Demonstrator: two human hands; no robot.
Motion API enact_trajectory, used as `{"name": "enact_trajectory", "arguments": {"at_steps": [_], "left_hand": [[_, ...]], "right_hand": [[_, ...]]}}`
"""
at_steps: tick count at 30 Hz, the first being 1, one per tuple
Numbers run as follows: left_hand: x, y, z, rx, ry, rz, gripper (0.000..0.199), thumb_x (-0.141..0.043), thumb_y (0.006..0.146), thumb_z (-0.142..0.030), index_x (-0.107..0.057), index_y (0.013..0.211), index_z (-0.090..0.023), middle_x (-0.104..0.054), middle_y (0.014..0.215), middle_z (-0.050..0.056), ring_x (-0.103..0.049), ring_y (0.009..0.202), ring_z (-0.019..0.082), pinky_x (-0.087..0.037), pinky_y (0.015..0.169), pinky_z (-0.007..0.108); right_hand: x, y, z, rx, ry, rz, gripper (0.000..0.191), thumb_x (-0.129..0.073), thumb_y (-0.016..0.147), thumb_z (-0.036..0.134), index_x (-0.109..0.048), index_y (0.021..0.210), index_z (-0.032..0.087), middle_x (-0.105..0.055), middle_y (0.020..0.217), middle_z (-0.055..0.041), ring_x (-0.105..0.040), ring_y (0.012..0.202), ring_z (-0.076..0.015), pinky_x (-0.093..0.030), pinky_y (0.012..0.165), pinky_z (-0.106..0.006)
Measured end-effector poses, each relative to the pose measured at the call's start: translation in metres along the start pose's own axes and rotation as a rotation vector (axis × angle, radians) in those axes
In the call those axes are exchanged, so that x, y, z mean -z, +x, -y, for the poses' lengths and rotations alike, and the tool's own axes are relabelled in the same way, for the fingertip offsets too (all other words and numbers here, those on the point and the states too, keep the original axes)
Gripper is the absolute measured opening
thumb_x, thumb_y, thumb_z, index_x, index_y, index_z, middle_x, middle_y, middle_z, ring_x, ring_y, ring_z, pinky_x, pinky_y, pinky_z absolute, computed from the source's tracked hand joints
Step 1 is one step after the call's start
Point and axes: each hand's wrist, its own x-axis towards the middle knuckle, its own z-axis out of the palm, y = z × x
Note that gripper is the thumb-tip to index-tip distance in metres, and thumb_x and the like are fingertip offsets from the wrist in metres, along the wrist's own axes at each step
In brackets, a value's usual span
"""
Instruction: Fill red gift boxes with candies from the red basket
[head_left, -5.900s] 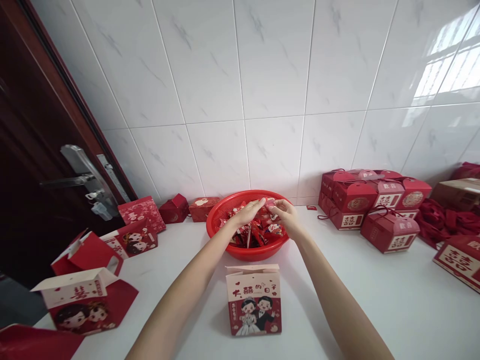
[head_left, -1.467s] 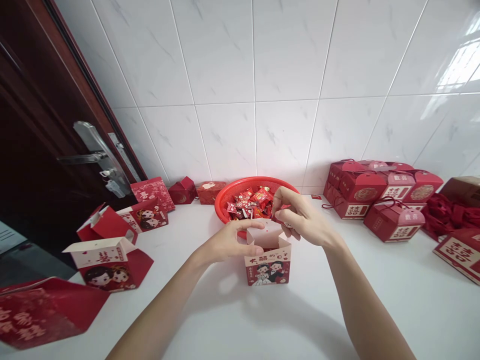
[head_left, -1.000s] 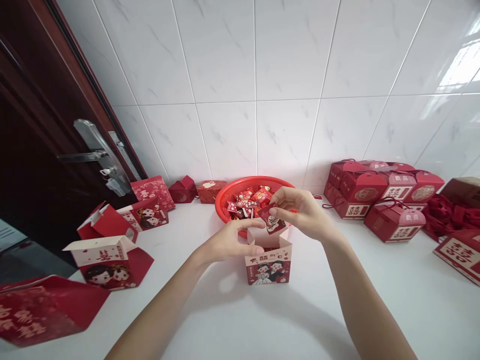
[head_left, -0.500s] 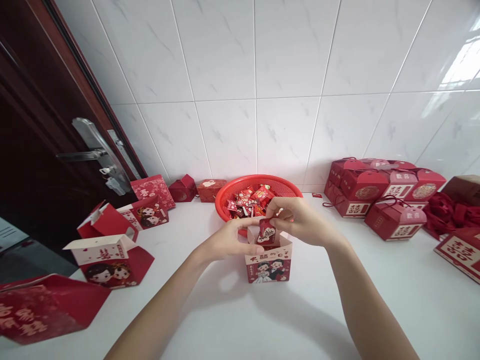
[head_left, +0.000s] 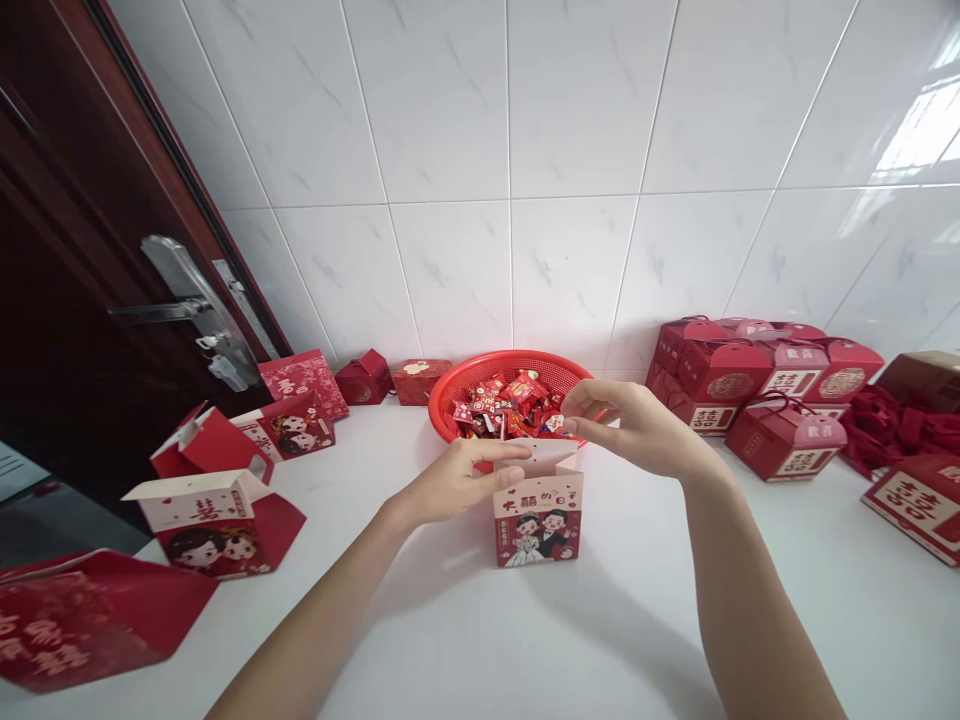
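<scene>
A red and cream gift box (head_left: 537, 520) with a cartoon couple on its front stands upright on the white table, its top flaps up. My left hand (head_left: 457, 480) grips its upper left edge, thumb on the near side and fingers over the top. Just behind and to the right of the box, my right hand (head_left: 637, 425) is over the rim of a red plastic basket (head_left: 442, 395). Its fingers are curved and apart, with nothing visible held. Wrapped candies (head_left: 517, 395) in red wrappers fill the basket. The inside of the box is mostly hidden.
Several open red boxes (head_left: 217, 525) stand along the left side, near a dark door (head_left: 67, 200). Closed red boxes (head_left: 727, 370) are stacked at the right, beside red ribbon-like cloth (head_left: 907, 430). A tiled wall (head_left: 450, 250) rises behind the table.
The red packet my right hand held over the box is out of sight. My right hand has moved right and opened. My left hand stays at the box.
</scene>
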Motion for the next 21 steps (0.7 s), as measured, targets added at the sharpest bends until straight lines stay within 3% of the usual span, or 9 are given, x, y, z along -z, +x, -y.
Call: {"name": "enact_trajectory", "arguments": {"at_steps": [6, 10, 15, 18, 21], "left_hand": [[-0.002, 0.0, -0.004, -0.154, 0.014, 0.107, 0.046, -0.058, 0.095, -0.033, -0.057, 0.142, -0.032, -0.053, 0.149, -0.001, -0.05, 0.139, 0.028, -0.044, 0.114, 0.043], [-0.005, 0.001, 0.002, -0.163, 0.097, 0.017, 0.049, -0.053, 0.095, -0.025, -0.055, 0.144, -0.029, -0.061, 0.143, 0.0, -0.057, 0.133, 0.025, -0.047, 0.11, 0.039], [-0.007, 0.004, 0.012, -0.109, 0.166, -0.045, 0.059, -0.05, 0.094, -0.023, -0.041, 0.152, -0.027, -0.07, 0.131, 0.004, -0.067, 0.118, 0.023, -0.053, 0.098, 0.034], [-0.01, 0.005, 0.015, -0.115, 0.177, -0.098, 0.053, -0.051, 0.093, -0.023, -0.046, 0.146, -0.025, -0.073, 0.124, 0.005, -0.067, 0.117, 0.023, -0.054, 0.094, 0.032], [-0.013, 0.007, 0.015, -0.153, 0.199, -0.165, 0.035, -0.052, 0.09, -0.021, -0.059, 0.124, -0.023, -0.074, 0.114, 0.004, -0.068, 0.11, 0.022, -0.053, 0.09, 0.03]], "right_hand": [[-0.002, 0.002, -0.005, -0.052, -0.102, 0.123, 0.023, -0.059, 0.091, 0.04, -0.067, 0.101, 0.021, -0.071, 0.096, -0.0062, -0.064, 0.081, -0.0193, -0.047, 0.065, -0.03], [-0.002, 0.003, -0.006, -0.069, -0.101, 0.158, 0.025, -0.054, 0.094, 0.043, -0.066, 0.098, 0.021, -0.068, 0.086, -0.0038, -0.061, 0.074, -0.0174, -0.044, 0.061, -0.028], [-0.005, 0.005, -0.009, -0.108, -0.09, 0.208, 0.027, -0.05, 0.096, 0.043, -0.064, 0.095, 0.021, -0.064, 0.079, -0.0024, -0.057, 0.069, -0.0158, -0.041, 0.059, -0.027], [-0.007, 0.007, -0.012, -0.088, -0.13, 0.23, 0.024, -0.052, 0.094, 0.04, -0.065, 0.094, 0.02, -0.062, 0.078, -0.0019, -0.053, 0.067, -0.0151, -0.038, 0.057, -0.026], [-0.009, 0.009, -0.016, -0.102, -0.149, 0.275, 0.018, -0.056, 0.09, 0.035, -0.066, 0.093, 0.02, -0.063, 0.078, -0.0018, -0.05, 0.065, -0.0139, -0.036, 0.055, -0.025]]}}
